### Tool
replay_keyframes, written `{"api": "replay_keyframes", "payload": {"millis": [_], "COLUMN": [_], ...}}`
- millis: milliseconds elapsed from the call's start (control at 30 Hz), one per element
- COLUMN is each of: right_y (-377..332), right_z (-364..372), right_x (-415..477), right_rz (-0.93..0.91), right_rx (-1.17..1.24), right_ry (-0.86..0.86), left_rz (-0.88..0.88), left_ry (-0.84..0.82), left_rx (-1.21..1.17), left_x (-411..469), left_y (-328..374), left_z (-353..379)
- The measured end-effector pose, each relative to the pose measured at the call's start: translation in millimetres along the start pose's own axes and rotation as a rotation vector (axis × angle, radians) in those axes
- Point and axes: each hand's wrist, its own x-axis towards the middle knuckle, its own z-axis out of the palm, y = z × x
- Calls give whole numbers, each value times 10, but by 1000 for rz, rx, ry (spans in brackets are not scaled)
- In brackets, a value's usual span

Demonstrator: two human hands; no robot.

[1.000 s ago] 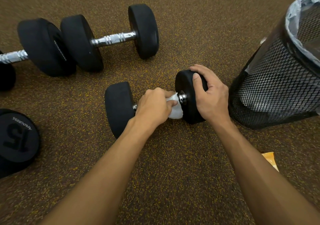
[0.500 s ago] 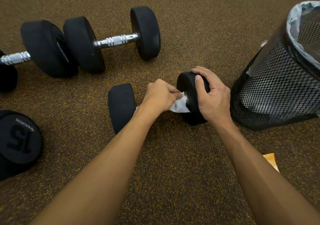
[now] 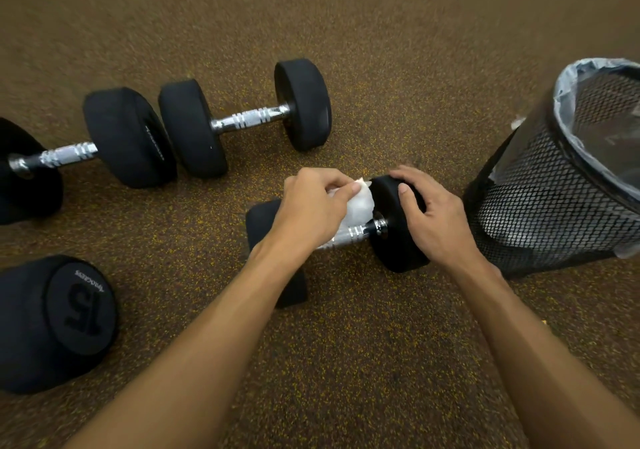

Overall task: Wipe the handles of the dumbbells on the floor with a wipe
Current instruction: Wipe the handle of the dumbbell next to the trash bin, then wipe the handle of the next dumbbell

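Observation:
A small black dumbbell lies on the speckled floor in the middle; its chrome handle (image 3: 360,232) shows just below my left hand. My left hand (image 3: 311,209) pinches a white wipe (image 3: 360,202) above the handle, close to the right weight. My right hand (image 3: 433,220) grips that right weight head (image 3: 391,240) from above. The left weight head (image 3: 263,216) is partly hidden behind my left forearm. Two bigger dumbbells lie farther back, with their chrome handles at the far middle (image 3: 249,119) and far left (image 3: 59,156).
A black mesh bin (image 3: 540,206) with a clear liner stands right beside the dumbbell on the right. A large black weight marked 15 (image 3: 65,317) sits at the near left. Brown speckled rubber floor (image 3: 363,362) lies all around.
My left hand has lifted the wipe off the handle toward the top of the right weight, which uncovers the chrome bar. The view shifted, so everything sits lower in the frame.

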Motion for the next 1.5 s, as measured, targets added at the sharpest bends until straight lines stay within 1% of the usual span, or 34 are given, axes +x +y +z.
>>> {"api": "replay_keyframes", "payload": {"millis": [133,300,367,500,633,767,900,1200,1267,1400,1500], "right_y": [-177,-374,-602,-1380,-1957,-2160,-2098,-1635,-1536,-1415,-1369], "right_z": [-96,-169,-176,-163,12,124,267,741,834,1016,1199], "right_x": [38,73,167,424,669,831,1046,1531,1679,1885,1990], "right_rz": [89,225,231,187,138,126,104,135,126,108,97], "right_rx": [-39,-106,-107,36,230,383,458,542,541,540,519], "right_ry": [-70,-158,-138,-86,-210,-236,-236,-232,-259,-301,-307], "left_rz": [16,-89,-127,-166,-161,-186,-200,-255,-239,-155,-45], "left_ry": [64,31,46,85,149,166,162,303,367,525,645], "left_rx": [-59,-151,-234,-366,-441,-478,-488,-414,-341,-162,103], "left_x": [34,57,82,155,271,353,489,837,936,1058,1167], "left_y": [58,65,74,155,198,192,166,-81,-137,-247,-405], "left_z": [-343,-792,-996,-1398,-1650,-1699,-1639,-1440,-1414,-1464,-1539]}}
